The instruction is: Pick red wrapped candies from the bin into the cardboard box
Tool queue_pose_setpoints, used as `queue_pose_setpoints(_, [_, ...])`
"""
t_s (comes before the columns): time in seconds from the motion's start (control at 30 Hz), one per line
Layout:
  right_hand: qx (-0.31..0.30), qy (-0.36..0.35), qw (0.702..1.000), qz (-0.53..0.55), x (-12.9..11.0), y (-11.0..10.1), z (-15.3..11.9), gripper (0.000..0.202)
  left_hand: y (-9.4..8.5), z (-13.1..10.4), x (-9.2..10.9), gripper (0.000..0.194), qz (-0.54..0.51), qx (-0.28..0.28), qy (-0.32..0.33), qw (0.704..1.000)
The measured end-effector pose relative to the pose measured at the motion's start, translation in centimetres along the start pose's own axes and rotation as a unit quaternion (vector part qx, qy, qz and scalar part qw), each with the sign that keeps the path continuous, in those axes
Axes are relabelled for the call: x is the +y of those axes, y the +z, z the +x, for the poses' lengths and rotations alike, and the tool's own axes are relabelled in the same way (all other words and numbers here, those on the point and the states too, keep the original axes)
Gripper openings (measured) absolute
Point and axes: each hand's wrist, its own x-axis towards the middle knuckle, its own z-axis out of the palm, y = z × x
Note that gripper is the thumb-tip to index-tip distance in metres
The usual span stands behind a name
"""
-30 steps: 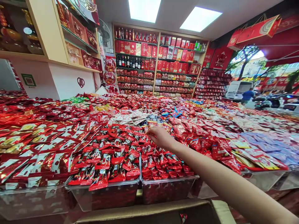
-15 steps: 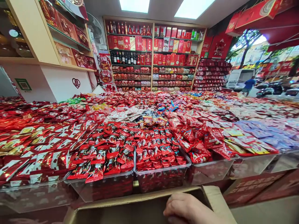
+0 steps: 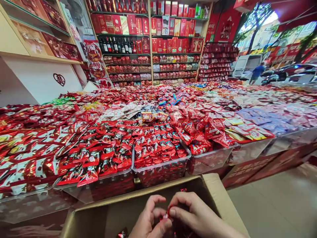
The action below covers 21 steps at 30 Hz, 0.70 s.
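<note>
Head view: at six o'clock, the left hand (image 3: 148,219) and right hand (image 3: 195,216) meet over the open cardboard box (image 3: 213,191), each grip pinching a small red wrapped candy (image 3: 168,213). At twelve o'clock, clear bins (image 3: 160,167) of red packets cover the surface.

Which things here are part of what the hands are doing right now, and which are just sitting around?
In hand:
- left hand and right hand, pinching a small red wrapped candy
- open cardboard box beneath them

Lying about:
- clear bins of red candy packets
- back shelves of red gift boxes
- wine bottles
</note>
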Motion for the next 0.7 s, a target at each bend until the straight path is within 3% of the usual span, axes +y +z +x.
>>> queue_pose_setpoints(0.07, [0.027,-0.02,0.999,0.035,-0.7,0.1,0.3,0.017,0.1,-0.4,1.2,0.049,0.017,0.027,0.018,0.999])
queue_pose_setpoints(0.2, [0.054,-0.019,0.992,0.115,-1.3,0.5,1.2,0.022,0.1,-1.0,3.2,0.037,0.071,0.06,0.01,0.996])
queue_pose_setpoints(0.37, [0.031,0.031,0.959,0.278,-1.1,1.2,1.9,0.028,-0.2,-0.5,2.9,0.034,-0.008,0.073,-0.006,0.997])
queue_pose_setpoints(0.43, [0.051,0.016,0.965,0.257,-0.8,1.3,1.9,0.024,-0.3,-0.3,2.6,0.034,-0.069,0.098,-0.03,0.992])
queue_pose_setpoints(0.53, [0.101,-0.094,0.98,0.144,-0.3,1.2,1.6,0.011,-0.4,-0.5,2.8,0.032,-0.142,0.128,-0.064,0.979])
queue_pose_setpoints(0.63, [0.125,-0.193,0.971,0.058,-0.1,1.1,1.2,0.015,-0.2,-1.1,3.3,0.025,-0.144,0.161,-0.05,0.975])
queue_pose_setpoints(0.7, [0.136,-0.193,0.97,0.056,0.0,1.1,1.0,0.02,-0.1,-1.3,3.6,0.023,-0.113,0.187,-0.025,0.976])
